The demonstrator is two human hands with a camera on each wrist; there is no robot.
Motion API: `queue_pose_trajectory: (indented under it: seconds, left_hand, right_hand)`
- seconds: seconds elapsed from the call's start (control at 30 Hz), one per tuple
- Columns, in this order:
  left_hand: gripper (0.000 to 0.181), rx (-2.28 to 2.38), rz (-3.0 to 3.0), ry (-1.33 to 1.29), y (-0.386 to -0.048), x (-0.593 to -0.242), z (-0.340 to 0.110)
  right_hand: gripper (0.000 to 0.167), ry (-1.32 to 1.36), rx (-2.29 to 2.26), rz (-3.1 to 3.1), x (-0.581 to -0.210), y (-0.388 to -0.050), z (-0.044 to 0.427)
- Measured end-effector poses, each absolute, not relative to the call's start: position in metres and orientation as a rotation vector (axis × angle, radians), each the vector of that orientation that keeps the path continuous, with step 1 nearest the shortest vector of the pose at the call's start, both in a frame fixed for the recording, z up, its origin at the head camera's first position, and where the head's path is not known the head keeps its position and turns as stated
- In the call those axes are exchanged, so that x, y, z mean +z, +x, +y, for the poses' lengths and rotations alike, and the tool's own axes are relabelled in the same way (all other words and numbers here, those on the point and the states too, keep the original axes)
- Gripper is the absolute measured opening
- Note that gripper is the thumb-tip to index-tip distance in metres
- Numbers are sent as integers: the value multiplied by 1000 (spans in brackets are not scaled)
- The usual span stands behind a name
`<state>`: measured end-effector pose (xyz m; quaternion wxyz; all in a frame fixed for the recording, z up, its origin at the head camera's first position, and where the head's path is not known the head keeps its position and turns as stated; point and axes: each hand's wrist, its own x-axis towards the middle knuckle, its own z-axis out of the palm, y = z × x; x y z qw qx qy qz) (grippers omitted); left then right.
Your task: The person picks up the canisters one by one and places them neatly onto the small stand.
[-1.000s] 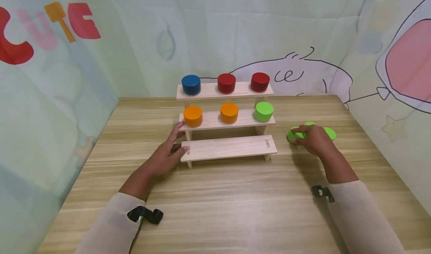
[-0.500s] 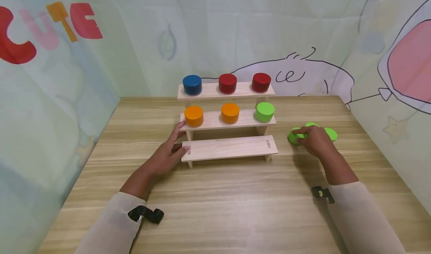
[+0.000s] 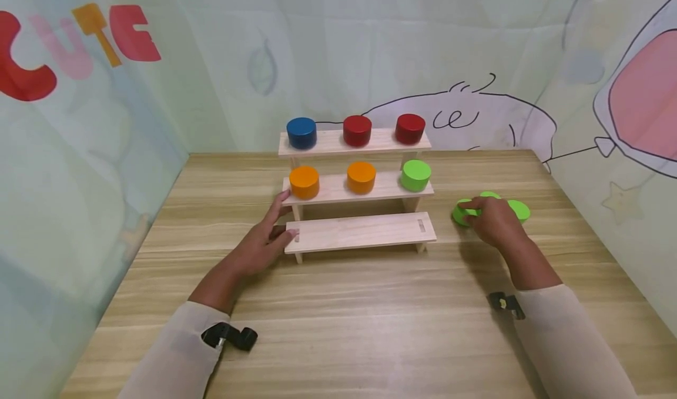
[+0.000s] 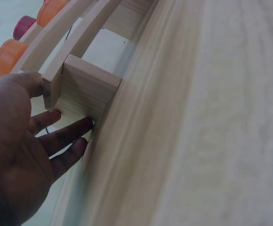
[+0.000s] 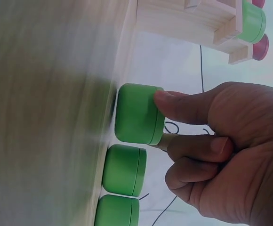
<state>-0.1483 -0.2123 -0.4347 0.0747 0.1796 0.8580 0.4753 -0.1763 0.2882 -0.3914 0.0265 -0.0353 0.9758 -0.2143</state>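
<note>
A three-tier wooden rack stands mid-table. My left hand rests at its left end, thumb on the bottom shelf's corner and fingers spread along the side; the left wrist view shows the hand with its thumb on the board's end. To the right of the rack, my right hand pinches a green round piece between thumb and a finger, the other fingers of the hand curled. That piece is on the table beside more green pieces.
The top shelf bears a blue piece and two red ones. On the middle shelf are two orange pieces and a green one. A printed cloth hangs behind the wooden table.
</note>
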Motion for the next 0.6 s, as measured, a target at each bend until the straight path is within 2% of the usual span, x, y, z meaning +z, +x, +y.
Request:
queue_pose_trajectory:
  seconds: [0.6]
  left_hand:
    - [84,1410,2569,492,-147,-433,-211]
  right_hand:
    - [37,-133,-836,3209,-390,-171,281]
